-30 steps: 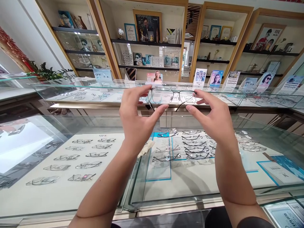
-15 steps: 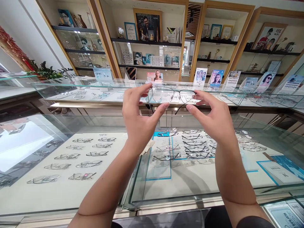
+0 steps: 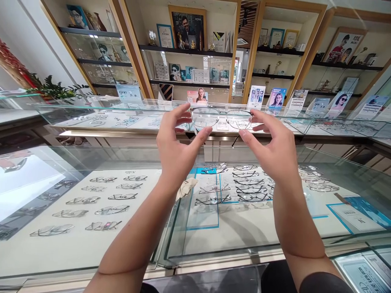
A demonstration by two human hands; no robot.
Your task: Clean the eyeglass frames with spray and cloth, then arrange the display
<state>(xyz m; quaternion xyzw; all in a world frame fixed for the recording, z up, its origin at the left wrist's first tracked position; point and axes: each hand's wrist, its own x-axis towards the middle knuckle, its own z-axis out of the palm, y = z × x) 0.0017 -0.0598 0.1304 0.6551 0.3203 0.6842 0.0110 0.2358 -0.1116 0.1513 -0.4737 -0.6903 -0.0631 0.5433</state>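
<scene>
A pair of eyeglasses [image 3: 222, 112] with a thin dark frame and clear lenses is held up over the glass counter, lenses upright. My left hand [image 3: 180, 140] grips its left end, thumb below and fingers at the hinge. At the other end, my right hand [image 3: 269, 142] pinches the frame near the right hinge. One dark temple tip shows beneath the right lens; most of the temples are hidden by my fingers. Below my hands, rows of eyeglasses [image 3: 251, 189] lie inside the display case.
A crumpled beige cloth [image 3: 186, 188] lies on the glass edge by my left forearm. More frames [image 3: 111, 209] fill the left case. Across the aisle stands another glass counter [image 3: 128, 118] with upright advertising cards [image 3: 277, 98]. Shelves with framed pictures [image 3: 187, 30] line the back wall.
The eyeglasses have turned slightly in my fingers, so the temples show less below the lenses. Both hands keep their hold, and the view has shifted a little.
</scene>
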